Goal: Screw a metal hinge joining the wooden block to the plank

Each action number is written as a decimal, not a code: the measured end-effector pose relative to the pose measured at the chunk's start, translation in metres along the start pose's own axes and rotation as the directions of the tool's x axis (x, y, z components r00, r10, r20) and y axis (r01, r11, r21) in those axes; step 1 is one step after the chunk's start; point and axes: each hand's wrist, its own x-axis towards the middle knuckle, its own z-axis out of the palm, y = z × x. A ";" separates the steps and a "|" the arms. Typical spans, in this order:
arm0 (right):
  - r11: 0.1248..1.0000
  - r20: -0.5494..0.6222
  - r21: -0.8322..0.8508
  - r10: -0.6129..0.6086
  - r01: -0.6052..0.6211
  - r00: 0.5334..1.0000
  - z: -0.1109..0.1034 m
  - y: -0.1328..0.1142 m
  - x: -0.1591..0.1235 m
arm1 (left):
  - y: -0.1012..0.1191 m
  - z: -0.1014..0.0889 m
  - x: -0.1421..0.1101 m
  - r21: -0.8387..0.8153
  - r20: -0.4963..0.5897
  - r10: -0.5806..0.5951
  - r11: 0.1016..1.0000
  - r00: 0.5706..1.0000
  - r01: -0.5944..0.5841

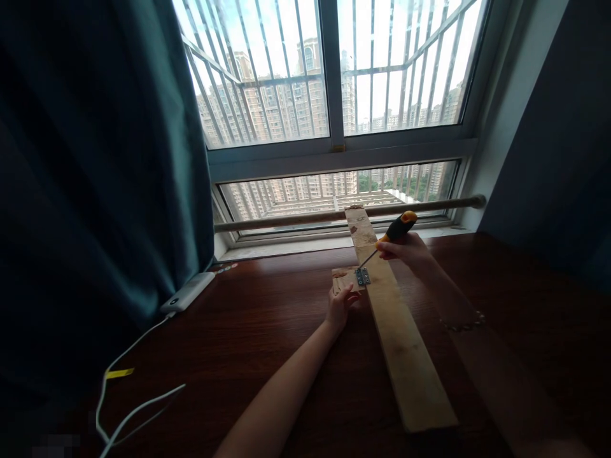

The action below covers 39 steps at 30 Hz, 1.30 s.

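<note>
A long wooden plank (405, 343) lies on the dark table, its far end by the window rail. Against its left side sits a small wood block (341, 277), and a metal hinge (363, 276) spans the joint between them. My left hand (340, 305) grips the near edge of the small block, thumb on top. A screwdriver (400, 227) with a black and yellow handle is in my right hand (403, 249), fingers closed around the lower handle. Its shaft slants down to the left, and the tip meets the hinge's upper left corner.
The dark reddish table (267, 331) runs up to the window sill. A white power strip (188, 294) with a white cable (138, 337) lies at left beside the blue curtain (186, 159). A yellow strip (120, 373) touches the cable. A horizontal rail (286, 221) crosses before the window.
</note>
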 end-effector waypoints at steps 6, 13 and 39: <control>1.000 0.004 0.006 -0.008 0.008 1.000 0.000 -0.001 -0.001 | 0.001 0.000 -0.001 -0.016 0.013 -0.032 0.999 0.999 0.032; 1.000 0.004 -0.005 -0.014 0.014 1.000 0.002 -0.004 -0.004 | 0.002 -0.001 0.000 -0.041 0.045 -0.034 0.999 0.998 0.035; 0.971 0.150 -0.101 -0.201 0.217 0.968 0.007 -0.004 -0.014 | 0.003 0.003 -0.002 -0.150 0.089 -0.066 0.985 0.994 0.079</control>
